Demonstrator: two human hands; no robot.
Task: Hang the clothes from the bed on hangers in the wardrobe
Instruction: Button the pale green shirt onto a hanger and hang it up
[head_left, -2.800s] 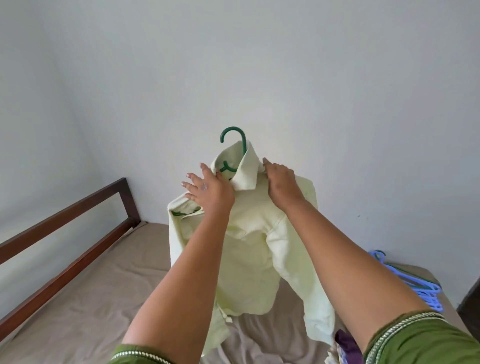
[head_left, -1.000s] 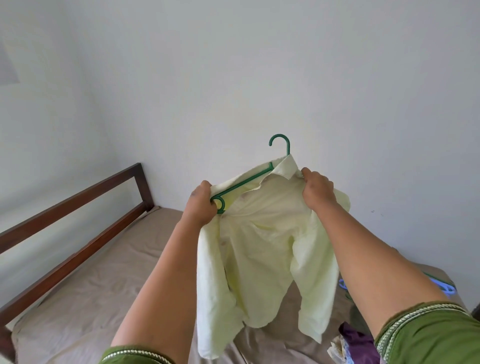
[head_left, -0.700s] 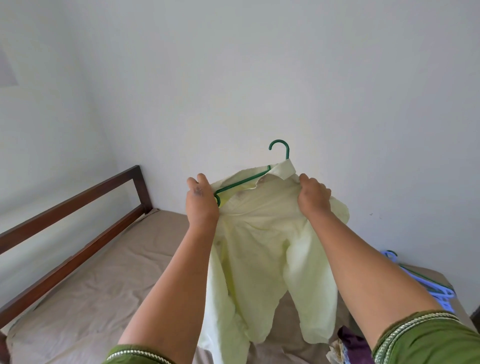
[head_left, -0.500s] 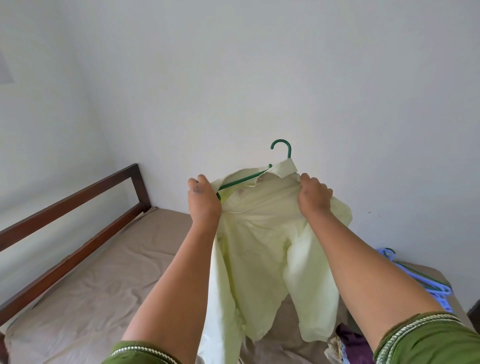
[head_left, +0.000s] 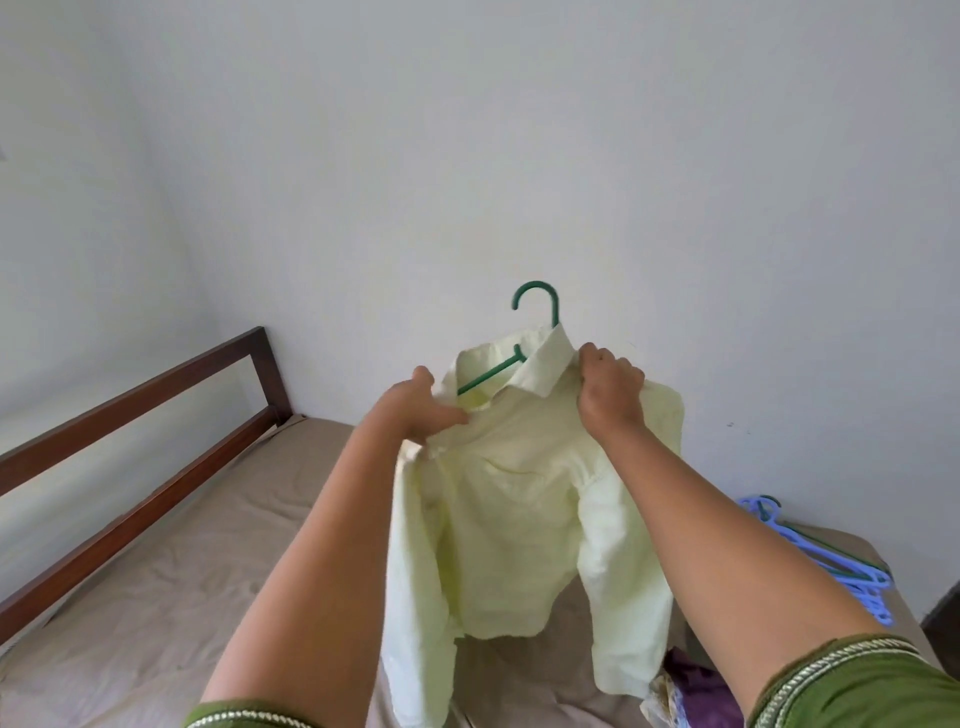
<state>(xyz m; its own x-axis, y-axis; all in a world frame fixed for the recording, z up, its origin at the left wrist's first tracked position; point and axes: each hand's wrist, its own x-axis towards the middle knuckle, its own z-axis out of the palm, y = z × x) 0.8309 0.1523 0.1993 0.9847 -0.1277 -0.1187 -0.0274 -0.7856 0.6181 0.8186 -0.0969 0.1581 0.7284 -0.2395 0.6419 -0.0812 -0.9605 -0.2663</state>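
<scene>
A pale yellow-green shirt (head_left: 519, 519) hangs in the air over the bed (head_left: 156, 597), held up in front of me. A green plastic hanger (head_left: 537, 304) sits inside its collar, with the hook poking out above and one arm showing through the neck opening. My left hand (head_left: 415, 410) grips the shirt's left shoulder by the collar. My right hand (head_left: 610, 395) grips the right side of the collar and shoulder. The sleeves dangle down toward the mattress. No wardrobe is in view.
A dark wooden bed frame (head_left: 145, 415) runs along the left wall. Several blue and green hangers (head_left: 821, 561) lie on the bed at the right. A purple garment (head_left: 701, 691) and other cloth lie at the bottom right. White walls stand close behind.
The shirt's left shoulder has been pulled over the hanger arm, which showed bare before. My left hand moved right and lower along the shoulder. The collar now stands up around the hook.
</scene>
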